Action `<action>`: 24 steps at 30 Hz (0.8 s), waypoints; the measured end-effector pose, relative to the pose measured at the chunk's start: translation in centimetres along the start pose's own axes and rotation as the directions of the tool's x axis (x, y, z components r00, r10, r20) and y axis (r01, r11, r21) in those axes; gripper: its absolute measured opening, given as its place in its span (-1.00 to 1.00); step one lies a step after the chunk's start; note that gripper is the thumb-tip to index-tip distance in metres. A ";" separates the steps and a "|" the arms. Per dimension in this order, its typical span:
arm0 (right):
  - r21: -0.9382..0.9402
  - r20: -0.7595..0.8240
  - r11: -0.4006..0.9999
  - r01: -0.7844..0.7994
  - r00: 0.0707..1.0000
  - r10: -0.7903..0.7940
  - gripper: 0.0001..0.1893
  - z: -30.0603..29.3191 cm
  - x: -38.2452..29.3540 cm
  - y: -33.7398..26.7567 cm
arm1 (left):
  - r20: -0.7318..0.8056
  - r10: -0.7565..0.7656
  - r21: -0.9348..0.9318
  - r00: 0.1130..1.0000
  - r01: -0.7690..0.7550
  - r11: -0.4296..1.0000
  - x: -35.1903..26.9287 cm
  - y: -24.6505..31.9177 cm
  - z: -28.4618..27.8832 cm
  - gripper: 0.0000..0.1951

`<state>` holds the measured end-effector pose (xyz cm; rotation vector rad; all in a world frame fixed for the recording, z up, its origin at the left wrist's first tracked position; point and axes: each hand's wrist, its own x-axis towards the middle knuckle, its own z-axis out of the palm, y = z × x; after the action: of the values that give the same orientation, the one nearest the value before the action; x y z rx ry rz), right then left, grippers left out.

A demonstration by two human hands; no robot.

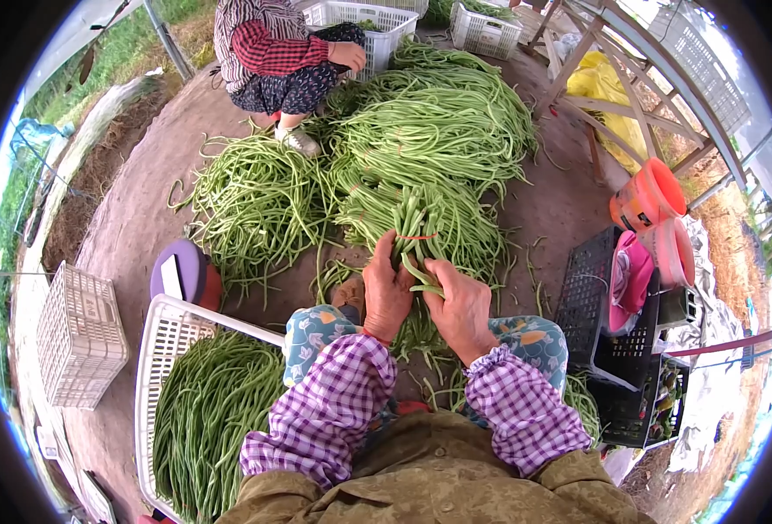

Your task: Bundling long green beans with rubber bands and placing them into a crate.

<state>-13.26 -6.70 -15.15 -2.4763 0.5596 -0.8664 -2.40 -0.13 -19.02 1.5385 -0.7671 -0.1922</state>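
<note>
My left hand [387, 288] grips a bundle of long green beans [418, 216], which has a red band round it near its upper end. At the bundle's right side, my right hand [459, 304] pinches the end of a bean that bends out below the band. Beyond my hands lies a large heap of banded long beans [431, 131]. A looser pile of long beans [255, 203] spreads to its left. More long beans fill a white plastic crate [212, 318] by my left knee.
Another person [274, 59] squats at the back left, beside a white crate [389, 39]. A purple-topped stool [179, 272] and a white crate [84, 334] stand left. Black crates [579, 288] and orange buckets [647, 193] are at right, below a wooden frame [621, 111].
</note>
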 end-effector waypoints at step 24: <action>0.078 0.004 0.992 -0.103 0.995 0.103 -0.44 -0.7 -2.7 -0.7 | 0.074 -0.079 -0.006 0.994 0.080 0.997 -0.9 1.0 1.0 -0.67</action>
<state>-15.51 -4.91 -15.54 -2.3555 0.6354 -0.8320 -3.93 -0.34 -18.55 1.5618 -0.7625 -0.3129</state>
